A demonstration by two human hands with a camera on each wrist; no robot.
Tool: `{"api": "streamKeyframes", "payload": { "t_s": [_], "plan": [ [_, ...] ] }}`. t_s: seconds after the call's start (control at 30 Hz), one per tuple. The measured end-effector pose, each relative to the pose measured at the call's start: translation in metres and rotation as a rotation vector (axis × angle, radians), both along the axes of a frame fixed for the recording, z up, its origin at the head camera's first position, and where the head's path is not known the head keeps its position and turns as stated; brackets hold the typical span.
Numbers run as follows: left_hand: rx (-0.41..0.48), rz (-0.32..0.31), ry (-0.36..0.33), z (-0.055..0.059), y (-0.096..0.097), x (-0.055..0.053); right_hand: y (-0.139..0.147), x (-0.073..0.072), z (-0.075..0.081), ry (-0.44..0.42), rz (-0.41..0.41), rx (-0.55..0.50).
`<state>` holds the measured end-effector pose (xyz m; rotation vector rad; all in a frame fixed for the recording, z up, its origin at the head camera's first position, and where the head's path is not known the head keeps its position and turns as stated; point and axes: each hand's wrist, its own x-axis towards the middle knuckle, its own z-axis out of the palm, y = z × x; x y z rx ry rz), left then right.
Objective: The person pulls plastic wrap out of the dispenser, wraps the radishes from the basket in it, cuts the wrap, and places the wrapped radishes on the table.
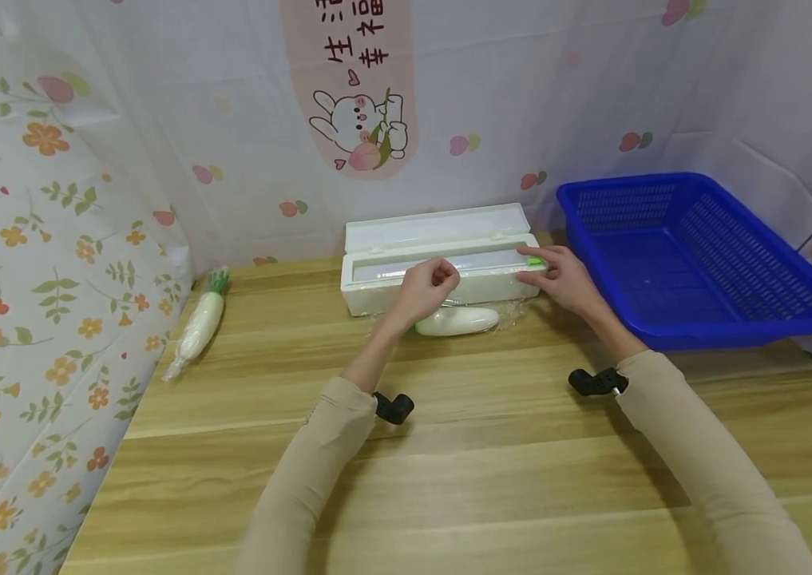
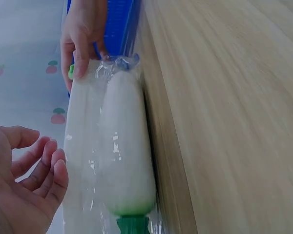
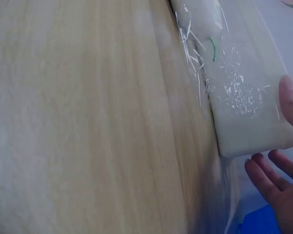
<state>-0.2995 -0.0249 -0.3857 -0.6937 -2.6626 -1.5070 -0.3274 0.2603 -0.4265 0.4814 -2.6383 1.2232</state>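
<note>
A white cling film dispenser box [image 1: 441, 286] stands at the back of the table with its lid [image 1: 437, 229] raised. A white radish [image 1: 457, 321] with a green top lies along its front, under clear film [image 2: 90, 161]. My left hand [image 1: 427, 286] hovers by the box's front edge, its fingers loosely curved and nothing visible between them. At the other end, my right hand [image 1: 560, 278] grips the box's right end, thumb on the front [image 3: 288, 97], fingers around the end by a green slide cutter [image 1: 534, 261].
A blue plastic basket [image 1: 743, 326] stands at the right, close to my right forearm. Another film-wrapped radish [image 1: 199, 327] lies near the left table edge. A printed cloth [image 1: 233, 120] hangs right behind the box.
</note>
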Motion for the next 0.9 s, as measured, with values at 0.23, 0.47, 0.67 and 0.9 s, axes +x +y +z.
{"api": "streamKeyframes", "payload": {
  "t_s": [0.23,0.47,0.67,0.9],
  "plan": [
    [-0.048,-0.046,0.045,0.001,0.027,-0.009,0.005,-0.003,-0.006,0.036,0.003,-0.016],
    [-0.154,-0.045,0.127,0.001,0.051,-0.018,0.004,-0.004,-0.009,0.029,-0.004,-0.021],
    [-0.23,-0.028,0.186,-0.002,0.074,-0.025,0.004,-0.004,-0.009,0.036,0.0,-0.02],
    [-0.336,0.015,0.237,-0.004,0.099,-0.032,0.005,-0.003,-0.008,0.044,0.004,0.001]
  ]
}}
